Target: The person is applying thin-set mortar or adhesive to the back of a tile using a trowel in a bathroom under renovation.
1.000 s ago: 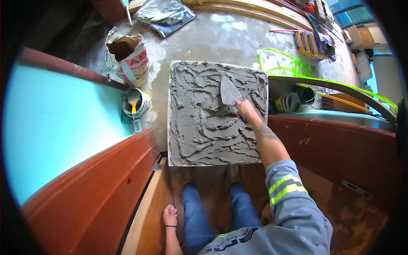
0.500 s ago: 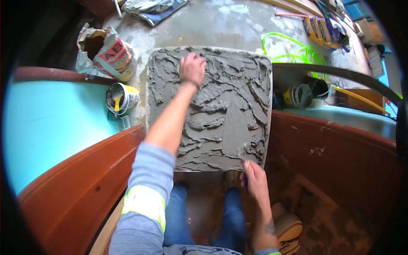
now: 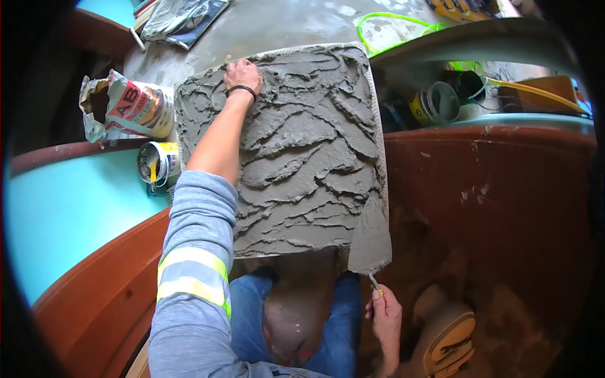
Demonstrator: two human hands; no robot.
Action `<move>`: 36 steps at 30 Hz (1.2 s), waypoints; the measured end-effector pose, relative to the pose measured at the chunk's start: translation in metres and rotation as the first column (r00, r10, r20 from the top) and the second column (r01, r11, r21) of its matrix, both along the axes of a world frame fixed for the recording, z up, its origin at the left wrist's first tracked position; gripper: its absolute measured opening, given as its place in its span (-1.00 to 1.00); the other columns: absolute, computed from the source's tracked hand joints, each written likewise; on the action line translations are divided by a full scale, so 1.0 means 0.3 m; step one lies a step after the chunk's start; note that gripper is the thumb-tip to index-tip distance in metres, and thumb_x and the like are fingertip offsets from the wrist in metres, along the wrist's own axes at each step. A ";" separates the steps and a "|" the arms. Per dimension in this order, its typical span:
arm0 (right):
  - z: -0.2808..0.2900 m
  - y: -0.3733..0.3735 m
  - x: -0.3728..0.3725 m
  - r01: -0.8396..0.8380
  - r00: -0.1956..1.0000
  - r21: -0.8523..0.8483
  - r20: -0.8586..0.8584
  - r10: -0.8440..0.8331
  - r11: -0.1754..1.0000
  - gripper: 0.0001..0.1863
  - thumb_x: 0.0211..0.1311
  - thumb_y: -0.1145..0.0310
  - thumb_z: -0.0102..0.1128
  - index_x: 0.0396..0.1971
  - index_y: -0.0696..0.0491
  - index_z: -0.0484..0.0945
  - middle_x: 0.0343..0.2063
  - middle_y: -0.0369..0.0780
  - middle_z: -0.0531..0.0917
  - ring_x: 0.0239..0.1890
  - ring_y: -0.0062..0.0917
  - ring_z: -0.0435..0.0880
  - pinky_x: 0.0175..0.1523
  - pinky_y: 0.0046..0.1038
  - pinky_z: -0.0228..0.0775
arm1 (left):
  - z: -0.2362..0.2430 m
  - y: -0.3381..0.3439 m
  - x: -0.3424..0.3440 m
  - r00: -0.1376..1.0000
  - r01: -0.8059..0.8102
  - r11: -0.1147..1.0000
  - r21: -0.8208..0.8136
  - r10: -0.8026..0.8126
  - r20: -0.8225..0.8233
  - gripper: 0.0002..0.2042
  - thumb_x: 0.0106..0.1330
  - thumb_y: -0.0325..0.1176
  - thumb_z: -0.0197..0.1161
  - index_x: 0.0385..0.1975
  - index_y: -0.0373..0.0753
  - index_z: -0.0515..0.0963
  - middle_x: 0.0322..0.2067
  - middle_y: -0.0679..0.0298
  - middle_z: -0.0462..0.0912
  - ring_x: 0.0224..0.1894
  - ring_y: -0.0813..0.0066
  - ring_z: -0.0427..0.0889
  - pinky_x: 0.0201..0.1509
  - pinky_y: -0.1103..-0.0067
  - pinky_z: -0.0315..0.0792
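A large square tile (image 3: 380,138), its face coated in ridged wet grey mortar (image 3: 296,142), stands before me above my legs. My left hand (image 3: 244,77) is closed at its far edge, the fingers curled over the rim. In my right hand (image 3: 386,315) is the handle of a pointed trowel (image 3: 370,246). Mortar covers the blade, which lies against the tile's near right corner and overhangs it. The trowel's tip meets the mortar along the right side.
At the left are an open paper bag (image 3: 135,108) and a small bucket (image 3: 165,160) with a yellow-handled brush. Reddish-brown curved walls (image 3: 479,189) flank me. Beyond lie a plastic sack (image 3: 183,17) and a green hose (image 3: 403,25). Buckets (image 3: 442,101) stand at the right; a shoe (image 3: 449,334) is low right.
The trowel has moved from the mortar's face to the tile's near right corner. My right hand has come nearer to me. The whole view has shifted; my left hand stays at the far edge.
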State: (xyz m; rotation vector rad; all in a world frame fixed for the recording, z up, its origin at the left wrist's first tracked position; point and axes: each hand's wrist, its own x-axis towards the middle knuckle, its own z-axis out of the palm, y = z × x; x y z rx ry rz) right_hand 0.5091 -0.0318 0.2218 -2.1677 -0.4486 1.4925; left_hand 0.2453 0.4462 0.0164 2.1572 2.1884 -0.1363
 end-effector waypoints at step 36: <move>-0.377 0.887 0.072 -0.732 0.587 -0.116 0.395 0.707 0.672 -0.55 0.31 0.01 -0.17 -0.37 0.14 0.47 -0.54 -0.04 0.61 -0.49 -0.14 0.62 -0.38 -0.21 0.46 | 0.230 -1.785 -0.001 0.551 -0.398 0.828 -0.394 0.560 0.619 -0.74 0.18 -0.17 0.18 -0.52 -0.26 0.60 -0.20 0.21 0.62 -0.16 0.15 0.55 -0.08 0.34 0.43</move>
